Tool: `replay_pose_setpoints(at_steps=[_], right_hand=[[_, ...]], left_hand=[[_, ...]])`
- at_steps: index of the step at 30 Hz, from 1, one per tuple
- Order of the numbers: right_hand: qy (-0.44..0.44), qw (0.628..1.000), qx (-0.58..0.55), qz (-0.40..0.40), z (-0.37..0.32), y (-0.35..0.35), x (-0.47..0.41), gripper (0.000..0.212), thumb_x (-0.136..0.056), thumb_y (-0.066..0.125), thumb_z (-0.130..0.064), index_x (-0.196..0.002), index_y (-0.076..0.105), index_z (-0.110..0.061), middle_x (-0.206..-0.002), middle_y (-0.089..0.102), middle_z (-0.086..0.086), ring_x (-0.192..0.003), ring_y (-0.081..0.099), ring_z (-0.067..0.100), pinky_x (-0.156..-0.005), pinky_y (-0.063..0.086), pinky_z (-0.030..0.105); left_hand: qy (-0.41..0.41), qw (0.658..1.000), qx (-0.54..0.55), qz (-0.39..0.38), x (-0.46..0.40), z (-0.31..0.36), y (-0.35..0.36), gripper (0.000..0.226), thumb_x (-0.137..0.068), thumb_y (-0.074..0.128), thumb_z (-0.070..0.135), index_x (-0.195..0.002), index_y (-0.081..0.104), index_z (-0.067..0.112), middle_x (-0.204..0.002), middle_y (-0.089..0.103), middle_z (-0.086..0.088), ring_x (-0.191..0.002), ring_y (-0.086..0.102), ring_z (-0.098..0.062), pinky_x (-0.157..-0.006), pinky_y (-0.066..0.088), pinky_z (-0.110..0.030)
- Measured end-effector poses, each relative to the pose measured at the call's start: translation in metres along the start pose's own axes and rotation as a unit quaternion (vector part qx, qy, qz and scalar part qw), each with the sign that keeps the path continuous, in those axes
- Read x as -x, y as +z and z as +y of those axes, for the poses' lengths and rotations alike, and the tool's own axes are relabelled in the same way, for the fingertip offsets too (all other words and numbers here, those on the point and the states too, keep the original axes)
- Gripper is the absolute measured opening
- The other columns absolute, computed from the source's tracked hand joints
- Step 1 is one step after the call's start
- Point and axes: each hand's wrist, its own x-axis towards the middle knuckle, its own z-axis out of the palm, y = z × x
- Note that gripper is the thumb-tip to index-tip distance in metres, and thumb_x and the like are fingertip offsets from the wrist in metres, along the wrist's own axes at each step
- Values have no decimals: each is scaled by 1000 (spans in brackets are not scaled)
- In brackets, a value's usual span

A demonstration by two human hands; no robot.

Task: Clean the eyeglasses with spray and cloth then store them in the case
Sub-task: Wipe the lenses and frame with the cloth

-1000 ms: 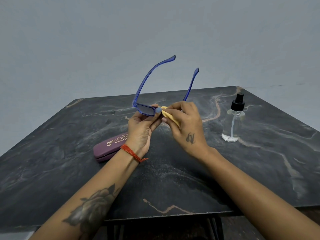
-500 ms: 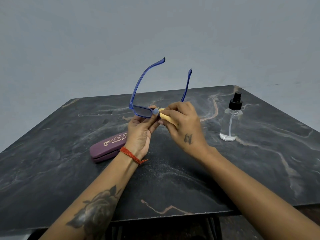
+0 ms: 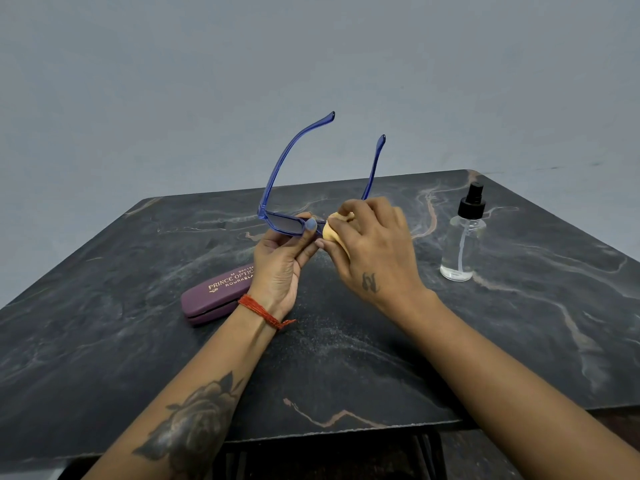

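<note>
Maroon and hard-shelled, the oblong eyeglass case (image 3: 216,296) with gold lettering lies shut on the dark marbled stone tabletop (image 3: 104,341), at the far left of your work and partly behind your left wrist.

Just above it, your left hand (image 3: 278,263) pinches the blue plastic-framed eyeglasses (image 3: 287,223) by the front, thumb and fingers closed on the left lens rim near the bridge. You hold the glasses in the air over the table, front down toward you, both temple arms open and pointing up and away.

Your right hand (image 3: 375,251) touches the frame from the other side. Its fingers are curled tight around a bunched yellow cleaning cloth (image 3: 334,228), pressing it onto the right lens, which is hidden under cloth and fingers.

Well apart at the far right, the clear glass spray bottle with the black pump top (image 3: 462,239) stands upright on the table, untouched.

Judging by this, you are mid-wipe. The frame's long axis runs left to right between your hands, so the cloth should travel along that line, leftward to the uncovered lens. The case lies below and left of the glasses, and your left hand is nearer to it, though it is occupied.
</note>
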Motion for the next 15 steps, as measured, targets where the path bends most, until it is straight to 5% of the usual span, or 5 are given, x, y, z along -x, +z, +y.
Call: replay_pose_setpoints(at_steps=[10,15], right_hand=[[26,995,-70,69,-5,4,3,17,-79,71,-16,-74,67,0,-75,61,11,-65,53,25,-52,45,32],[47,980,-182,65,-11,4,3,11,-76,70,-1,-87,71,0,-82,63,11,-74,58,25,-68,38,19]], left_hand=[[23,1000,3,15,-1,1,-1,17,-82,54,-9,-85,62,6,-70,72,4,-73,70,-9,-64,57,-23],[27,1000,-3,4,0,2,-1,16,-82,54,-8,-84,62,6,-70,72,3,-73,70,-10,-66,57,-23]])
